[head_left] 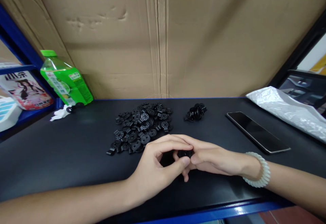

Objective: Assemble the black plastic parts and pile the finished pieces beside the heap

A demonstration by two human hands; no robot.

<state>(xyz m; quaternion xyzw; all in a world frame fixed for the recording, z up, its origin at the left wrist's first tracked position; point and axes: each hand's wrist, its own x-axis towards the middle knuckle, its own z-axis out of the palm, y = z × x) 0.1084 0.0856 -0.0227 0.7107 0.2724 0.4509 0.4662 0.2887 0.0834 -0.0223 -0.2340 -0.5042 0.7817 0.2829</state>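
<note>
Between the fingertips of both hands is a small black plastic part (pixel 185 153), mostly covered by the fingers. My left hand (pixel 160 166) pinches it with thumb and forefinger from the left. From the right, my right hand (pixel 211 156) closes on the same part, its fingers curled around and behind it. Just beyond the hands lies a big pile of black plastic discs with tabs (pixel 142 125), some with round holes. A smaller heap of black parts (pixel 196 112) sits farther back to the right.
A smartphone (pixel 257 132) lies at the right, near a silvery plastic bag (pixel 290 108). At the back left stand a green drink bottle (pixel 66 81) and crumpled white tissue (pixel 60 113). Cardboard (pixel 216 37) walls off the back of the black table (pixel 76 156).
</note>
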